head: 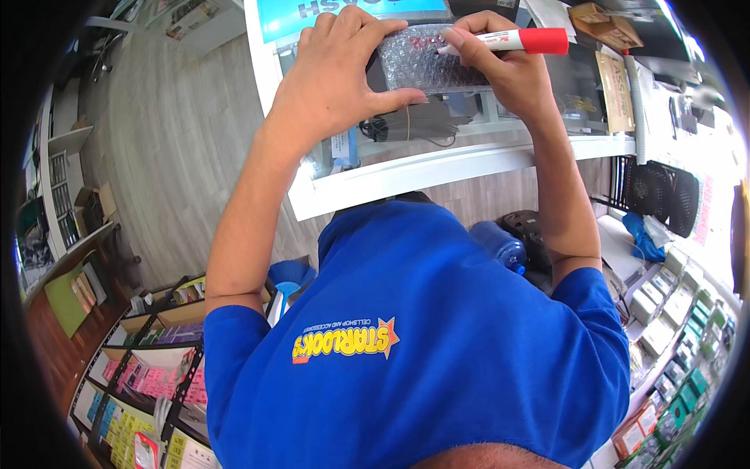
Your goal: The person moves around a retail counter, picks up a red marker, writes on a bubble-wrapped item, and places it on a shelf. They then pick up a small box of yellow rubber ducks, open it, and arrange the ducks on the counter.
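A flat package in clear bubble wrap (433,73) lies on the glass top of a white-framed display counter (398,187). Red handwriting shows on its upper part. My left hand (337,70) spreads over the package's left side, with thumb along the near edge and fingers along the far edge, steadying it. In my right hand (504,67) is a red-and-white marker (515,42), uncapped at its dark tip; the tip is at the wrap just under the writing. My right hand covers the package's right end. What the wrap encloses is hard to make out.
Below the glass lies a bundle of dark cable (410,120). A blue printed sheet (351,14) is at the counter's far side, and a cardboard piece (615,94) stands to the right. Beside my body are a blue water bottle (498,243) and shelves of small boxes (146,381).
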Demonstrator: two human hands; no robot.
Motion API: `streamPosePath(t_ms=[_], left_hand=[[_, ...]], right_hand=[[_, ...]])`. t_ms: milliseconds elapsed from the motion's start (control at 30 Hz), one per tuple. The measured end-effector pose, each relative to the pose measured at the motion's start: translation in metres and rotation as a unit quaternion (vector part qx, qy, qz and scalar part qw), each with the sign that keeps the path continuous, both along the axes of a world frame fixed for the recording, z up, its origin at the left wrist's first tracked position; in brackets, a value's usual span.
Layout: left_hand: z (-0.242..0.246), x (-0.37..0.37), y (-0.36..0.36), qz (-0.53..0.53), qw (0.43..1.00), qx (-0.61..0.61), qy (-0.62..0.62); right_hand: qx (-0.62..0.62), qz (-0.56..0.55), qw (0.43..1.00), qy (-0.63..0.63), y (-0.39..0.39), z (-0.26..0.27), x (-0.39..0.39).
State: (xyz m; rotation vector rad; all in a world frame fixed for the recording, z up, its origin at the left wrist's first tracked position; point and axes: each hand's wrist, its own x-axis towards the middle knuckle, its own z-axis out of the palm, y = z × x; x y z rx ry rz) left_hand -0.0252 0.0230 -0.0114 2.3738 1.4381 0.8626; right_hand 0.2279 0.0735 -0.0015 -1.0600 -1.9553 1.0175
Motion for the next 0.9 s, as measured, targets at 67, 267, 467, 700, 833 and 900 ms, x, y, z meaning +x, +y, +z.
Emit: streamPosePath(t_ms=[67, 267, 467, 700, 833, 900], left_hand=[[0.003, 0.0, 0.0, 0.003, 1.0, -0.015, 0.007], [0.004, 0.001, -0.001, 0.014, 1.0, -0.017, 0.015], [0.009, 0.005, -0.001, -0.005, 1.0, 0.003, 0.018], [0.008, 0.005, 0.001, -0.006, 1.0, -0.004, 0.022], [0.006, 0.003, 0.001, -0.003, 1.0, 0.004, 0.025], [0.011, 0.003, 0.001, 0.006, 0.999, -0.034, 0.033]], right_hand=[[-0.007, 0.003, 1.0, 0.02, -0.001, 0.0, 0.0], [-0.021, 0.001, 0.999, 0.038, 0.0, -0.008, 0.001], [-0.083, -0.013, 0.996, 0.034, -0.004, 0.006, -0.006], [-0.07, 0.0, 0.996, 0.047, -0.004, 0.001, -0.009], [-0.188, -0.028, 0.979, 0.07, -0.002, 0.011, -0.005], [-0.21, -0.037, 0.973, 0.093, -0.001, 0.009, -0.007]])
